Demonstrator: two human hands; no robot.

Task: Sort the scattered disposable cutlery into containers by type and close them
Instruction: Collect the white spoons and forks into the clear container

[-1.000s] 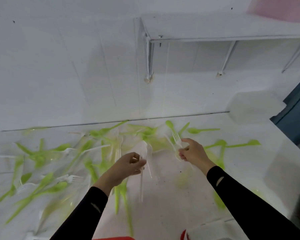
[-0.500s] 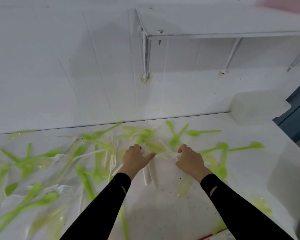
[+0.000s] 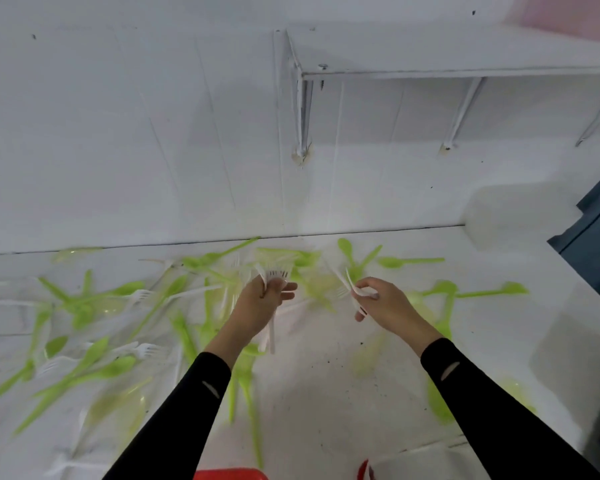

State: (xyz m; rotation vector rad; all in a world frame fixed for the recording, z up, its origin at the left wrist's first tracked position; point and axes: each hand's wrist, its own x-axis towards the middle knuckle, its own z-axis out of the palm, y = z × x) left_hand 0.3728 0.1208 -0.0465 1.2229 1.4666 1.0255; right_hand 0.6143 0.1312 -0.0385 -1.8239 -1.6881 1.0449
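My left hand (image 3: pixel 257 306) grips a bunch of white plastic forks (image 3: pixel 276 274), tines up above the fist, handles hanging below it. My right hand (image 3: pixel 385 301) pinches another white fork (image 3: pixel 350 284) lifted off the table. Around both hands, several green spoons (image 3: pixel 409 261) and white forks (image 3: pixel 142 349) lie scattered over the white table (image 3: pixel 326 393), thickest on the left. The picture is blurred by motion.
The white wall (image 3: pixel 153 150) rises just behind the cutlery, with a white shelf (image 3: pixel 430 60) on brackets above. A white box (image 3: pixel 513 216) stands at the back right. Red container edges (image 3: pixel 229 474) show at the bottom edge. A dark blue surface (image 3: pixel 596 244) is at right.
Both hands went down to the table among the cutlery and have come up again. The left hand's fork bunch now stands tines up; the right hand has lifted a white fork.
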